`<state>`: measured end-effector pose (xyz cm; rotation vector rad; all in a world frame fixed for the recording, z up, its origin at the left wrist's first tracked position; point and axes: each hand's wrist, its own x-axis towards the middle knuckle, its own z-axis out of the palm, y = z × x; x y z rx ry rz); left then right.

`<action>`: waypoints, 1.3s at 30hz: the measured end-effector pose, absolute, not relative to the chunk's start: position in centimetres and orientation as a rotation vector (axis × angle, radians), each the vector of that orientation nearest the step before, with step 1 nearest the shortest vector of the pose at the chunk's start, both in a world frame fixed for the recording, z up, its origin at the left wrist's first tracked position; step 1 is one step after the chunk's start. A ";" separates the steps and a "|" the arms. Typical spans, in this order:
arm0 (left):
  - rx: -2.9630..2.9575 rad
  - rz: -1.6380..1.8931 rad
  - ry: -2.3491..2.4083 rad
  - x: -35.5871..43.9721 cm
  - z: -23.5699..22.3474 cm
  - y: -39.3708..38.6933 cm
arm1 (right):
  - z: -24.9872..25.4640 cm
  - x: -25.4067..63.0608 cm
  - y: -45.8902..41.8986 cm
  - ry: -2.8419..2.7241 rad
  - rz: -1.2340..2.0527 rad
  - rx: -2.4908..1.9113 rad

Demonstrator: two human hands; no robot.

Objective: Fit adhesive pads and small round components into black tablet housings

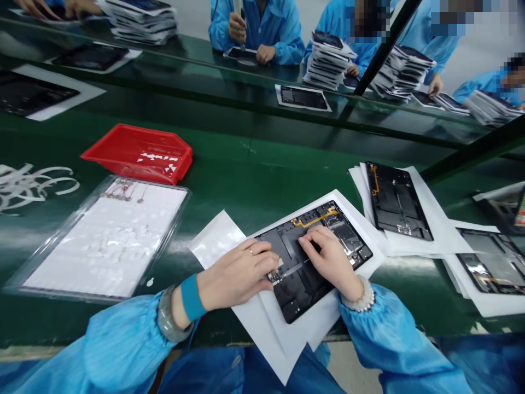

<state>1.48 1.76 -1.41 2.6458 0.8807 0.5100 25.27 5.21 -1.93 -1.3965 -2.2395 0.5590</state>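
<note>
A black tablet housing (303,295) with an orange flex cable (314,219) lies tilted on white paper sheets (270,328) in front of me. My left hand (241,273), with a ring and a teal wristband, rests over the housing's left edge. Its fingers are bent, their tips by a small circuit board (277,275), the thumb near the edge. Above the middle of the housing is my right hand (328,257), thumb and forefinger pinched together. Whatever lies between those fingertips is too small or hidden to make out.
Left of me lies a clear sleeve (139,241) with white paper, small wired parts and white bits. A red bin (139,150) stands behind it, white strips (33,183) beside it. More housings (400,202) on paper lie at right. Co-workers (258,27) and stacks (328,60) are across the bench.
</note>
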 end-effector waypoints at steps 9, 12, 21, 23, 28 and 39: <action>2.710 0.303 0.766 2.3 -0.3 3.4 | -2.1 25.3 5.2 -2.248 0.560 -1.397; 2.680 0.290 0.743 2.2 -0.4 3.6 | -2.2 25.4 5.2 -2.245 0.562 -1.398; 2.644 0.535 0.747 1.2 -2.0 3.1 | -1.8 25.2 5.2 -2.244 0.568 -1.405; 2.727 0.468 0.732 1.9 -2.1 2.3 | -2.0 25.2 5.2 -2.244 0.567 -1.382; 2.955 0.537 0.923 1.8 -0.2 -1.5 | -3.3 26.1 5.3 -2.227 0.563 -1.307; 1.862 0.171 2.446 -19.0 2.8 3.8 | -4.9 27.0 6.4 -2.211 0.554 -1.353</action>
